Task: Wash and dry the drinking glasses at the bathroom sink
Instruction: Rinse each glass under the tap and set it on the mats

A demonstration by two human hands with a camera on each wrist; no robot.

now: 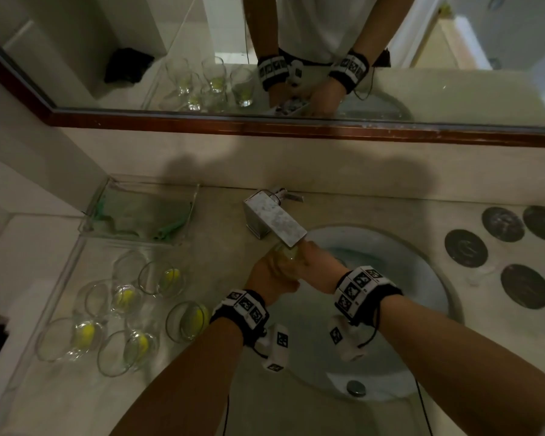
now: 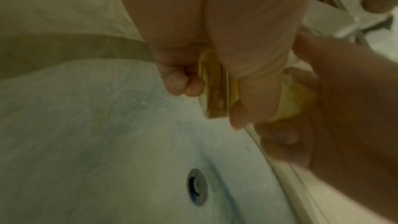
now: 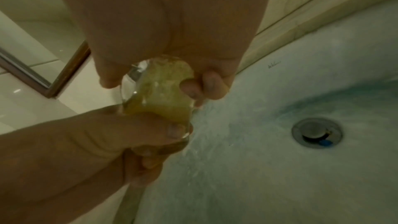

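The left hand point(image 1: 272, 275) has its fingers point(image 2: 183, 83) curled round one glass point(image 3: 137, 81) held under the tap point(image 1: 274, 217), over the sink point(image 1: 422, 309). The right hand point(image 1: 320, 269) pinches a yellow sponge point(image 3: 163, 94) at the glass mouth. Five more glasses point(image 1: 158, 278) stand on the bench point(image 1: 202, 388) to the left; four dark discs point(image 1: 466, 251) and the edge of a fifth lie to the right.

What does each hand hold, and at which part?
The left hand grips a drinking glass around its side wall. The right hand pinches a yellow sponge at the glass's open end.
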